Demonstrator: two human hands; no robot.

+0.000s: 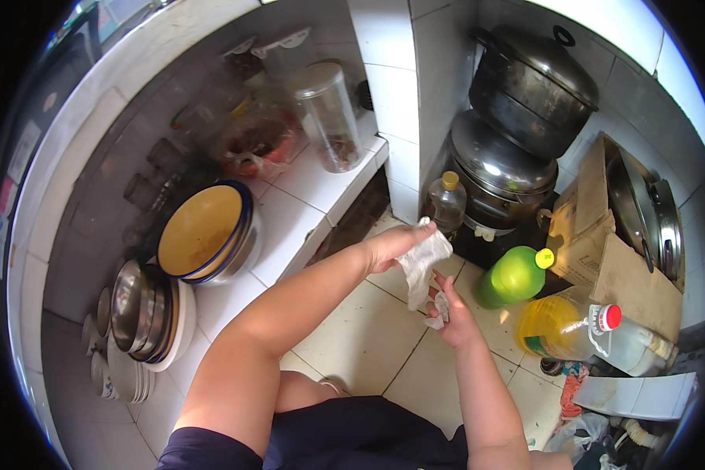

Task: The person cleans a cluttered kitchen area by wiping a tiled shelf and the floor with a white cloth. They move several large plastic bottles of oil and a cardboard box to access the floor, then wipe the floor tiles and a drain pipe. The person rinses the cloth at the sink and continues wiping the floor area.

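Note:
A thin, crumpled white cloth [421, 266] hangs between my two hands above the tiled floor. The upper end is pinched in my left hand [390, 246], with the thumb lying over it. Lower and to the right, my right hand [457, 319] holds a bunched part of the cloth, its fingers partly curled around it. Just beyond the cloth stands a clear bottle with a yellow cap [447, 200]. Some of my left fingers are hidden behind the hand and cloth.
On the tiled shelf at left are stacked bowls [200, 231], metal basins [133, 305], plates and a clear canister [329, 117]. At right stand stacked pots [529, 94], a green bottle [513, 278], a yellow oil jug [556, 325] and a cardboard box [583, 235] holding lids.

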